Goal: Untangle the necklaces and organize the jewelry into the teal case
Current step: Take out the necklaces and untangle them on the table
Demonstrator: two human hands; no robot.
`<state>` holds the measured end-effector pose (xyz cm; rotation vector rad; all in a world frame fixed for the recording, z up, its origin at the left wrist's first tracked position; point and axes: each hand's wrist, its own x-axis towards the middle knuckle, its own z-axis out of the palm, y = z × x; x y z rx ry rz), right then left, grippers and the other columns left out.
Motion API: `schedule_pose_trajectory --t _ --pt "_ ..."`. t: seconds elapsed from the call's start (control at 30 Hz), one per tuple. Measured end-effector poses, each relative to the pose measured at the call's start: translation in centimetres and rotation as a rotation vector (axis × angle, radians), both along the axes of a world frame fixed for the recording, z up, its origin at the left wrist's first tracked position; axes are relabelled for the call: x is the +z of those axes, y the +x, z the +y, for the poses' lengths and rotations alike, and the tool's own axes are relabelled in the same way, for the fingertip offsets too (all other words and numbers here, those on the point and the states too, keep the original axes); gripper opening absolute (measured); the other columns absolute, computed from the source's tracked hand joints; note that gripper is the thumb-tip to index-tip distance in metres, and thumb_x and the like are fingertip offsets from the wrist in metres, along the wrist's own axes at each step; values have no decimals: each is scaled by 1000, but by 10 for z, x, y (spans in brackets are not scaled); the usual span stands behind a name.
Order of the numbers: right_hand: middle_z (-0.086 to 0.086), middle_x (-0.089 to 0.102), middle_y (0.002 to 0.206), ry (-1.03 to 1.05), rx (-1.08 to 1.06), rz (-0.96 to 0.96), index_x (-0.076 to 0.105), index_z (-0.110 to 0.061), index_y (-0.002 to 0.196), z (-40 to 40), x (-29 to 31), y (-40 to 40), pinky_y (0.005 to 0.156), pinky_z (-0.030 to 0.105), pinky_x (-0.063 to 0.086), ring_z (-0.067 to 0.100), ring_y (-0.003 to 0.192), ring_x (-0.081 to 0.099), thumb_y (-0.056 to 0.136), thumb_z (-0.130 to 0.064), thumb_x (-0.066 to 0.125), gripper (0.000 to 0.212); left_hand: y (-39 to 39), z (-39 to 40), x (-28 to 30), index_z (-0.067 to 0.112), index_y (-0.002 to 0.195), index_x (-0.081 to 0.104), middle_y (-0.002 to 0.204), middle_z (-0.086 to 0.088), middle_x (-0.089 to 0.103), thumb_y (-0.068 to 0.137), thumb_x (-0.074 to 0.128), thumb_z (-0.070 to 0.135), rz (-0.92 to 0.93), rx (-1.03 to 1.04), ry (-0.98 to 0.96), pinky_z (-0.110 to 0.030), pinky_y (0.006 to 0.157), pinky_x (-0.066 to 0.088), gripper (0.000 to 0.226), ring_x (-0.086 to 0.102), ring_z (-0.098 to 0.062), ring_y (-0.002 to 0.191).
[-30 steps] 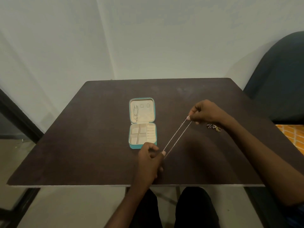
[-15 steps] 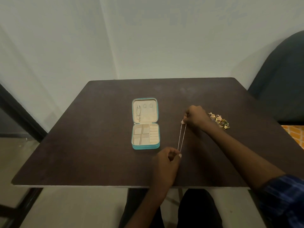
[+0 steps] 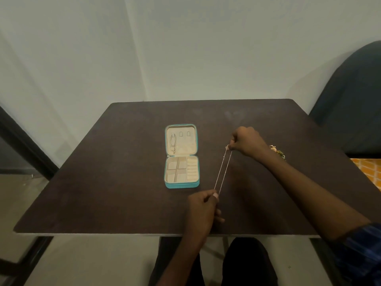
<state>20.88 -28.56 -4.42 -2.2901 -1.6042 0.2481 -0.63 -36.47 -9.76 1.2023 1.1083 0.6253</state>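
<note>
A thin, pale metal necklace chain (image 3: 223, 170) was stretched taut as a doubled strand above the dark brown, matte wooden table (image 3: 115, 182); the right hand (image 3: 246, 141) pinched its far end between curled fingers, and the left hand (image 3: 203, 209) pinched its near end at the thumb tip; the small square teal case (image 3: 181, 156) lay open just left of the strand, its cream lining divided into little square compartments and ring rolls, a silvery chain hanging in the lid; a small heap of gold and multicoloured jewelry (image 3: 278, 152) sat on the table behind the right wrist; compared with half a second before, the right hand had lifted slightly, and the strand leaned more to the right.
</note>
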Motion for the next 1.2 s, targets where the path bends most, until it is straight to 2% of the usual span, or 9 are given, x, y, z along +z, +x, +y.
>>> schedule_pose_trajectory --t 0.13,0.3,0.47,0.7,0.8,0.93,1.0,1.1,1.2 --pt "5 62 69 -29 40 -45 63 -14 67 -7 9 -7 63 29 43 29 75 60 72 -25 76 17 2 3 0 21 74 63 64 -4 61 94 52 18 138 -37 116 -35 63 58 23 59 -12 50" --pt "13 58 68 37 39 -120 56 -12 64 -12 13 -6 61 33 44 37 72 57 75 -18 63 15 2 1 7 15 87 59 66 -5 60 90 60 15 48 -9 94 -30 55 57 3 59 -10 47" --pt "13 61 68 48 44 -144 56 -12 63 -17 20 1 58 33 45 36 68 58 71 -18 62 11 0 3 7 17 86 51 65 -8 59 90 55 8 -40 124 69 -34 53 54 10 59 -19 49" --pt "12 63 76 6 47 -116 48 -21 58 -23 20 -3 62 35 46 35 75 58 72 -20 64 22 2 1 0 18 88 63 78 -4 66 95 46 20 355 82 582 -20 64 50 19 63 -12 70" --pt "8 61 73 -17 51 -121 47 -22 56 -23 23 -5 60 31 42 33 74 59 71 -23 67 25 5 0 -2 18 100 66 81 -3 68 97 43 19 368 29 512 -24 70 55 24 65 -12 72" --pt "4 60 72 -32 76 -142 53 -21 62 -24 25 -11 61 29 40 30 75 59 73 -26 69 20 8 -1 4 13 90 65 62 -4 61 97 45 26 309 -54 176 -22 51 51 25 57 -8 45" --pt "7 62 76 -4 75 -168 56 -20 66 -24 27 -11 62 30 40 32 77 59 74 -24 67 14 7 0 10 14 85 67 64 -5 62 94 51 30 294 -125 73 -20 47 47 24 53 -7 40" --pt "11 64 79 47 68 -213 60 -15 72 -23 30 -9 61 30 41 36 77 59 74 -22 63 8 4 1 10 15 88 71 82 -3 69 92 55 35 334 -244 159 -14 52 43 26 53 -4 47" --pt "13 64 79 84 58 -232 57 -16 70 -22 34 -7 62 32 43 37 76 58 76 -21 60 8 4 -3 4 12 81 71 79 4 58 90 59 34 361 -168 451 -7 59 36 27 52 0 63"
